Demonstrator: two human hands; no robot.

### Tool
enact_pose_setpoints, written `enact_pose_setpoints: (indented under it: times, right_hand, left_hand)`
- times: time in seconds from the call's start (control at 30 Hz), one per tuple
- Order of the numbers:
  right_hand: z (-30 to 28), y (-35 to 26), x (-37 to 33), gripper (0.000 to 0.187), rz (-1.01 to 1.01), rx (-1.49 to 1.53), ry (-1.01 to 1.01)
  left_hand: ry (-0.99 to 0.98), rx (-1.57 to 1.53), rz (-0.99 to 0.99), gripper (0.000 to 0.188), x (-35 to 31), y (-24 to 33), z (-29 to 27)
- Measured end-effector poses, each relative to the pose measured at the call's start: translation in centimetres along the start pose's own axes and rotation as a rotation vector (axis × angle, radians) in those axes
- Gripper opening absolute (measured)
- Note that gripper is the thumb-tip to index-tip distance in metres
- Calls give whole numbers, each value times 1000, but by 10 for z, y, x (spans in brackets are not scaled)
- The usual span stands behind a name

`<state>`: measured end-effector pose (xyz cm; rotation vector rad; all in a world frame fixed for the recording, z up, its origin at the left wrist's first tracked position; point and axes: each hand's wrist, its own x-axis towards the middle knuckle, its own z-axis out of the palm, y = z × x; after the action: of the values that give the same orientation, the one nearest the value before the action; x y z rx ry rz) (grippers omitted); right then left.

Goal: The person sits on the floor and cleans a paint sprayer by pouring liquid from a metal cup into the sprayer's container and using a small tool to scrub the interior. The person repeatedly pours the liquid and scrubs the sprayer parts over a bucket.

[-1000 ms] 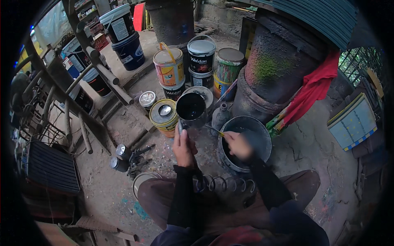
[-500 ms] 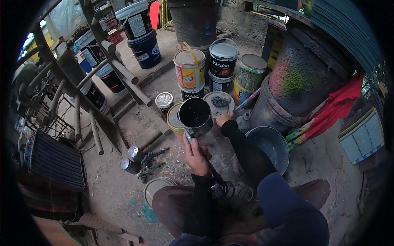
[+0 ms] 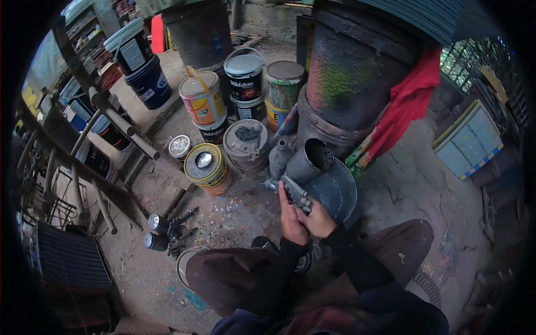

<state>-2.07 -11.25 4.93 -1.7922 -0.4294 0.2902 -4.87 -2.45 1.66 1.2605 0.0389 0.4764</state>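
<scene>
Both of my hands are together at the middle right, on a grey metal spray gun [image 3: 296, 192] with a cup. Its cup [image 3: 310, 161] is tipped, mouth to the upper right, above the rim of a metal basin [image 3: 341, 192]. My right hand [image 3: 321, 219] is closed round the gun's handle. My left hand [image 3: 293, 224] presses against the gun from the left, its fingers pointing up along it. Just beyond the cup stands a grey bottle [image 3: 279, 162]. What the cup holds is hard to make out.
A yellow-rimmed can [image 3: 207, 181] with a small silver lid [image 3: 204, 159] stands left of the hands. Behind are a lidded bucket [image 3: 245, 151] bearing a dark clump [image 3: 247, 133], stacked paint buckets [image 3: 243, 78] and a large stained drum [image 3: 346, 72]. More spray guns [image 3: 177, 226] lie left.
The spray gun has moved right, from beside the yellow-rimmed can to over the basin. My right hand has left the painted stick and joined my left on the gun. The view has shifted right.
</scene>
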Motion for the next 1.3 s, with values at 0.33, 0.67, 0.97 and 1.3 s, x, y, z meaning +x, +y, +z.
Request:
enact_pose_setpoints:
  times: [0.33, 0.67, 0.97, 1.3]
  right_hand:
    - [-43, 141, -11, 57, 386, 1377, 139]
    - [-31, 259, 68, 41, 772, 1546, 362]
    - [-45, 119, 17, 30, 778, 716, 94]
    - [-65, 41, -49, 47, 496, 22, 97]
  left_hand:
    - [-678, 877, -28, 69, -15, 61, 63]
    - [-432, 910, -227, 56, 19, 31, 16]
    - [-298, 733, -505, 47, 40, -60, -26]
    - [-397, 1204, -506, 46, 43, -125, 10]
